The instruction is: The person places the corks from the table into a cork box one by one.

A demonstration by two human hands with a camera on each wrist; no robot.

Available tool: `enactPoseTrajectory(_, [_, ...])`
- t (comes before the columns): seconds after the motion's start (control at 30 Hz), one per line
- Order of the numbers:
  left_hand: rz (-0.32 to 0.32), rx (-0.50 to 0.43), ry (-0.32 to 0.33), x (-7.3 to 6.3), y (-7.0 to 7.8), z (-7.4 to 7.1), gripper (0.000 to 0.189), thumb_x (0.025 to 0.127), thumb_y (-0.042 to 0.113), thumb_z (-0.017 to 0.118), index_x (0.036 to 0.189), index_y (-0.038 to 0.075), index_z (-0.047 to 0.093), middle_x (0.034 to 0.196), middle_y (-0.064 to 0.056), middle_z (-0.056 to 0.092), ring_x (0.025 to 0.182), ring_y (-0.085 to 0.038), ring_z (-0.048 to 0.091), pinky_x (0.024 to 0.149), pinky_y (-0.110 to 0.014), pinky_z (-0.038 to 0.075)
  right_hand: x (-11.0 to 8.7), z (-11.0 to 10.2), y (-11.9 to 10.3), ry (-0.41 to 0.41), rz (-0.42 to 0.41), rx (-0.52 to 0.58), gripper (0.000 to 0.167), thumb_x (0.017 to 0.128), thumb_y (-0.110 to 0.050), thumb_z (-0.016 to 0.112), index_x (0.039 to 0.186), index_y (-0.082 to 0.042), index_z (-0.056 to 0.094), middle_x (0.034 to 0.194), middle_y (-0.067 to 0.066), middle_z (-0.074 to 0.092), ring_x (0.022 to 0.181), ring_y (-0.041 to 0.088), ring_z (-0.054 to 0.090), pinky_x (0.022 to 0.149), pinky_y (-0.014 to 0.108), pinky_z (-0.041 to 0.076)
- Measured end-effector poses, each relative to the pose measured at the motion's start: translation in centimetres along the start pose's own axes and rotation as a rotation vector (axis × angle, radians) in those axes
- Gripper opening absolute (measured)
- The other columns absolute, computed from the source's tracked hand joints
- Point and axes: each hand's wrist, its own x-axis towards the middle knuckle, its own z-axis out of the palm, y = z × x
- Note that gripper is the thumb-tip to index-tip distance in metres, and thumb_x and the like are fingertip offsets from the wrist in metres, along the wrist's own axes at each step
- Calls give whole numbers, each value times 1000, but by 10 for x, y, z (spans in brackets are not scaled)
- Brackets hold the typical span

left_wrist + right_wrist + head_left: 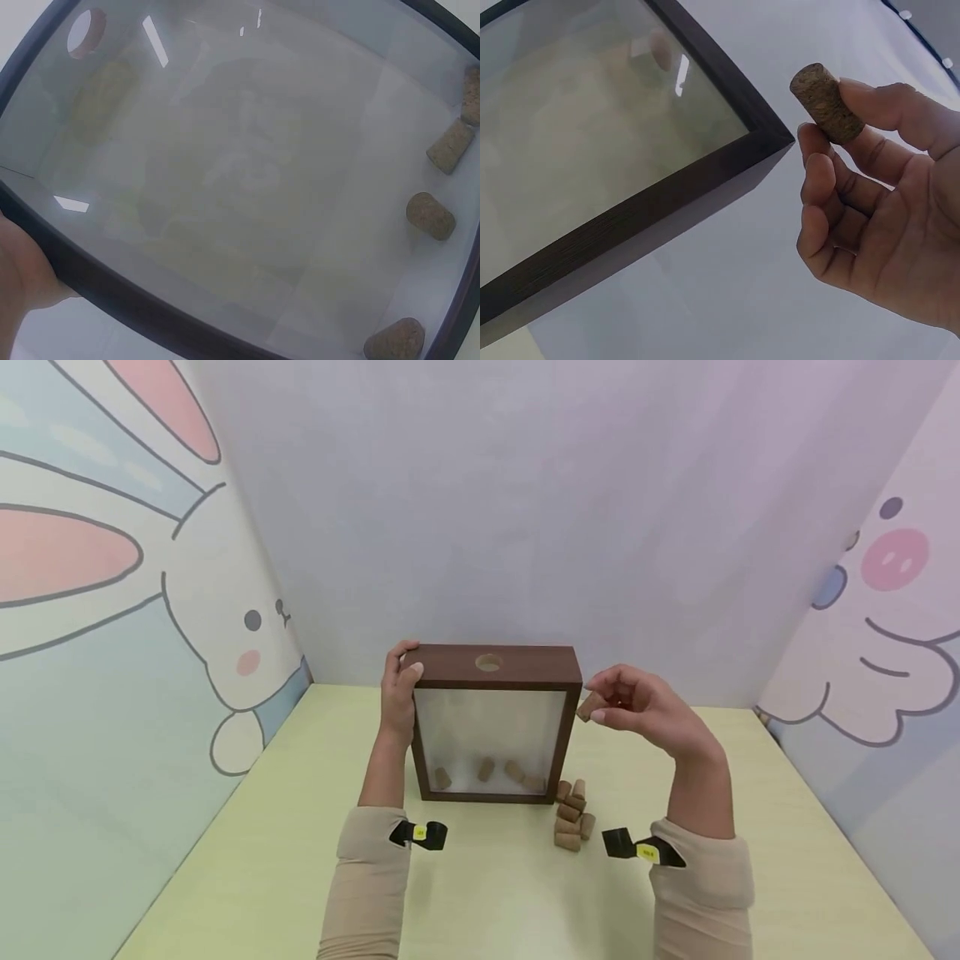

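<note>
Just right of the dark wooden box [528,669], the right hand [651,717] is pinching a cork [823,99], long axis kinda slanting, free end pointing left; the left hand [400,700] is gripping the box's top-left corner.

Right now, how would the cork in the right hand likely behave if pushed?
The cork is likely stiff, showing no visible dent where the right hand pinches it. Its grainy surface suggests little slipperiness. Its rounded sides could let it roll.

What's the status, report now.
Left hand gripping brown rectangular clear-fronted wooden box. Right hand pinching brown cylindrical cork, outside box. Round top hole unblocked.
</note>
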Motion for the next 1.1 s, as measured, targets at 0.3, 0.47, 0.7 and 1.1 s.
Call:
enactPoseTrajectory(0.3, [4,-6,-1,-2,-3,1,52,86,28,46,131,3,40,139,-8,31,121,-18,29,98,-41,19,18,-10,-14,-127,-58,12,25,87,11,54,111,10,49,97,21,61,88,26,60,73,30,49])
enactPoseTrajectory(0.47, [6,4,11,0,-1,1,53,85,29,47,130,3,41,138,-5,32,121,-18,28,98,-41,18,30,-16,-22,-132,-77,5,25,86,11,54,111,10,49,94,17,60,86,26,58,72,28,49])
enactPoseTrajectory(0.7, [2,2,12,2,1,0,53,83,31,48,130,5,41,128,-8,39,112,-20,36,94,-40,23,53,-18,-30,-163,-58,-49,24,87,7,56,110,10,51,96,19,62,86,29,58,74,29,48])
enactPoseTrajectory(1.1, [-8,16,15,2,4,-1,51,84,30,47,129,7,42,140,-10,31,120,-18,29,97,-42,19,93,-6,-39,-69,70,-72,27,85,-6,66,108,3,55,98,15,65,94,35,58,79,37,46])
